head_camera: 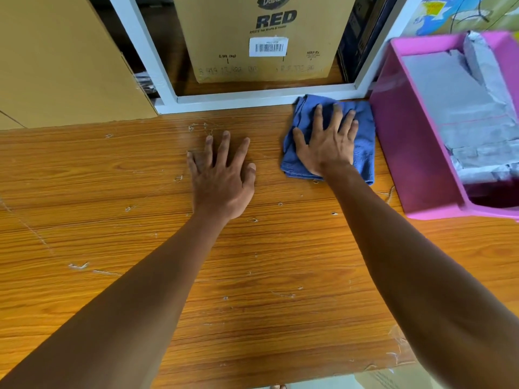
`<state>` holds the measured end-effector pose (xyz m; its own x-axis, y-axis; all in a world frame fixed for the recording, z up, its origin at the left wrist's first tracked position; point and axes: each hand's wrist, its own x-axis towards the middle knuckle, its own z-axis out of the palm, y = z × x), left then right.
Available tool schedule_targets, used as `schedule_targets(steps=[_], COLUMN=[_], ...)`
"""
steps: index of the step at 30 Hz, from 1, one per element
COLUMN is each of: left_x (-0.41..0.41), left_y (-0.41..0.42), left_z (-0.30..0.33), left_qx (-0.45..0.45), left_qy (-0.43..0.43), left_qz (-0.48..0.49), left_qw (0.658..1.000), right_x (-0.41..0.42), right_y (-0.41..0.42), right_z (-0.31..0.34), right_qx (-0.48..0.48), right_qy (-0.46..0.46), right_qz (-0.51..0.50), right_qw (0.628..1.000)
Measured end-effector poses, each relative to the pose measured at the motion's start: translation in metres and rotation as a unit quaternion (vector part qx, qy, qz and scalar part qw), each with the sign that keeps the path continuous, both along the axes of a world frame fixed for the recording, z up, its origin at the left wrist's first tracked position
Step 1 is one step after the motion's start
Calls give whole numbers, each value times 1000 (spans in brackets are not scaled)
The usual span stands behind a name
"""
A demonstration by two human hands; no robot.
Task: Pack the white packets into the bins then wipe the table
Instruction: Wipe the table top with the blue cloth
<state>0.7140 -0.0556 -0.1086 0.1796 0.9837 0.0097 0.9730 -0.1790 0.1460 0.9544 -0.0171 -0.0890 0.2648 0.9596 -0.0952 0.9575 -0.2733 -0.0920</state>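
A blue cloth [365,153] lies folded on the wooden table [112,209] near its far edge. My right hand [327,141] presses flat on the cloth with straight, spread fingers. My left hand [223,175] rests flat on the bare wood to the left of the cloth, fingers spread, holding nothing. A pink bin [404,147] stands at the right, touching or almost touching the cloth's right edge. White packets [460,108] lie stacked inside it.
A white metal shelf frame [252,98] runs along the table's far edge, with a brown "RED" carton [261,37] inside it. A large cardboard box [56,66] stands at the far left. The table surface has scratches and small white flecks.
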Motion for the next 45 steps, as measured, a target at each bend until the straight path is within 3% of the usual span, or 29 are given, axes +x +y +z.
schedule_targets(steps=[5, 9, 13, 18, 25, 32, 40, 45], left_x=[0, 1, 0, 1, 0, -1, -1, -1], left_y=[0, 0, -1, 1, 1, 0, 0, -25], left_z=[2, 0, -2, 1, -1, 7, 5, 12], left_qx=[2, 5, 6, 5, -1, -17, -11, -27], left_qy=[-2, 0, 0, 0, 0, 12, 16, 13], left_qz=[-1, -3, -1, -3, 1, 1, -7, -21], left_qw=[1000, 1000, 1000, 1000, 1000, 1000, 1000, 999], right_x=[-1, 2, 10, 7, 18, -17, 13, -14], right_y=[-40, -9, 13, -36, 15, -105, -53, -160], right_z=[-3, -1, 2, -1, 2, 1, 2, -7], right_qx=[33, 7, -9, -2, -26, 5, -24, 18], right_qy=[9, -3, 2, -12, -21, -13, -30, -12], right_qz=[-40, -66, -45, -9, -30, 17, 21, 27], right_qw=[999, 998, 999, 1000, 999, 1000, 999, 999])
